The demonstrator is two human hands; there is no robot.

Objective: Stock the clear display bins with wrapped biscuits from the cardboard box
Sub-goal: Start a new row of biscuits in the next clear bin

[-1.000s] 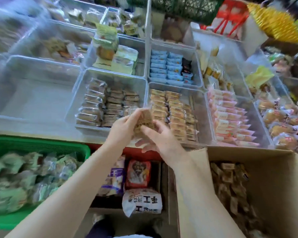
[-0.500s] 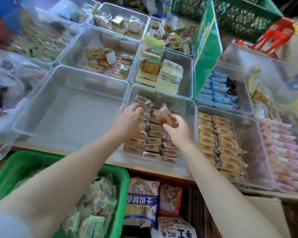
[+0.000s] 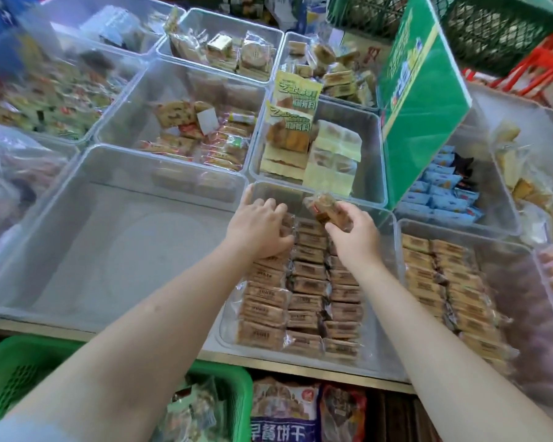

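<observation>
We look down on a counter (image 3: 173, 328) carrying rows of clear display bins. In the near centre bin (image 3: 384, 352), wrapped biscuits (image 3: 304, 301) lie in three neat columns running from near to far. Our left hand (image 3: 257, 229) rests palm-down on the far end of the left column, its fingers curled over the packets there, though we cannot tell whether it grips one. Our right hand (image 3: 353, 232) is raised above the far end of the right column and pinches a single wrapped biscuit (image 3: 321, 207) between thumb and fingertips, tilted and clear of the rows. To the left stands a large bin (image 3: 77, 250) with nothing visible inside; to the right, another bin (image 3: 524, 282) holds similar brown packets. A green basket (image 3: 20, 371) sits below the counter edge at near left.
</observation>
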